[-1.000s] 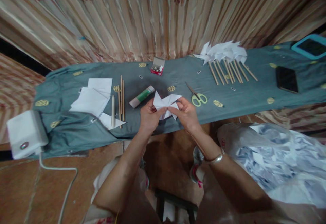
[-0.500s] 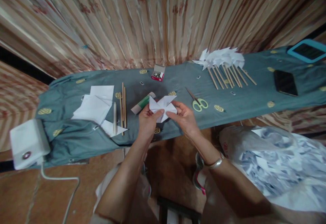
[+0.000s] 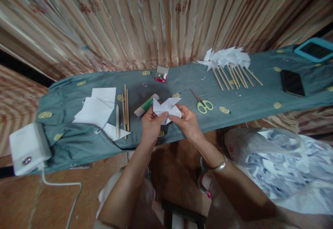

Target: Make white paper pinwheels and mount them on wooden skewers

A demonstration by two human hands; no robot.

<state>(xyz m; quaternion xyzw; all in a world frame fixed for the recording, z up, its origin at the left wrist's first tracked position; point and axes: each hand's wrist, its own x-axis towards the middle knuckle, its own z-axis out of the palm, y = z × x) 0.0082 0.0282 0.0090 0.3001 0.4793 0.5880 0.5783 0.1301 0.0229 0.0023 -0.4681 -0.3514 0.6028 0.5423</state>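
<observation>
Between my two hands is a white paper pinwheel [image 3: 170, 105] with folded, pointed blades. My left hand [image 3: 151, 124] pinches its left side, the thumb pressing near the centre. On the other side my right hand [image 3: 187, 119] grips the lower right, with its thumb also close to the middle. Fingers behind the paper are partly hidden. Just left of the pinwheel lies a green and beige tube [image 3: 146, 105]. Scissors with light green handles [image 3: 205, 106] rest open-bladed to the right. Behind stands a small open red box [image 3: 161, 74] of shiny metal pieces.
White paper sheets [image 3: 95, 111], wooden sticks [image 3: 126, 107] and a white stick-like piece [image 3: 117, 121] lie left. Finished pinwheels on sticks [image 3: 229, 60], a black phone [image 3: 292, 83] and a blue-framed tablet [image 3: 315, 50] are right. A white device [image 3: 30, 149] sits at the left edge; a bag of paper pieces [image 3: 281, 163] stands below right.
Almost nothing differs. Both hands keep hold of the pinwheel, and my right thumb has shifted very slightly towards its centre.
</observation>
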